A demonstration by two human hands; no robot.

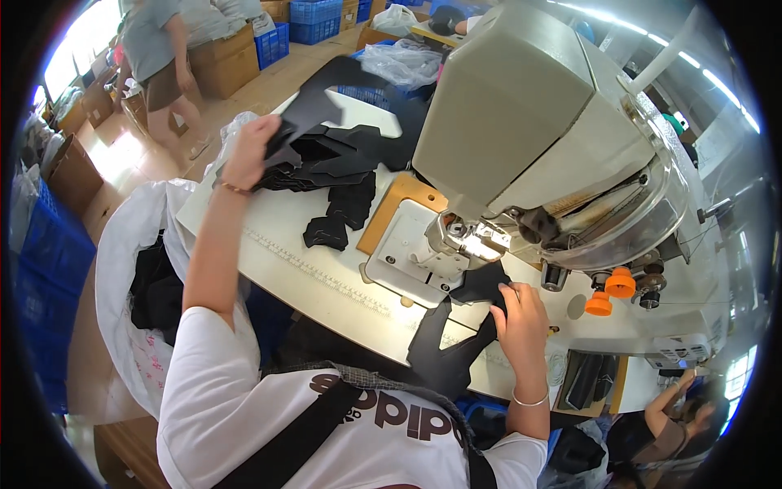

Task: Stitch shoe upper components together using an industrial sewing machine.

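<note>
Closest is the wearer's white short-sleeved T-shirt with dark lettering [269, 399], crossed by a black strap; just past it, a forked, matt black flat panel [444, 350] lies over the front edge of the long white worktable [322, 281]. The bare right hand [525, 322], with a thin light bangle [530, 399] at its wrist, sits beside that panel, fingers bent close together and thumb a little apart, touching a smaller black flat piece [482, 284] near the needle area; whether they pinch it or only press on it, I cannot tell, nor whether the two black shapes join. A pale strip of ruler markings runs along the table to the left. Next comes the white rectangular metal sewing plate [411, 257], on a tan board [393, 208], with the large beige sewing machine [509, 106] rising over it and two orange knobs [609, 292] at its right. Left of the plate lie small bundled black pieces [342, 213]. Beyond them the left hand [251, 155] is raised, fingers clamped on a dark grey angular cut-out sheet [309, 118] above a loose pile of black flat pieces [334, 155]. Farther back, across the tiled floor, stand a brown cardboard box [224, 65], a person in a grey top and dark shorts [155, 49] and stacked blue plastic crates [315, 20].
</note>
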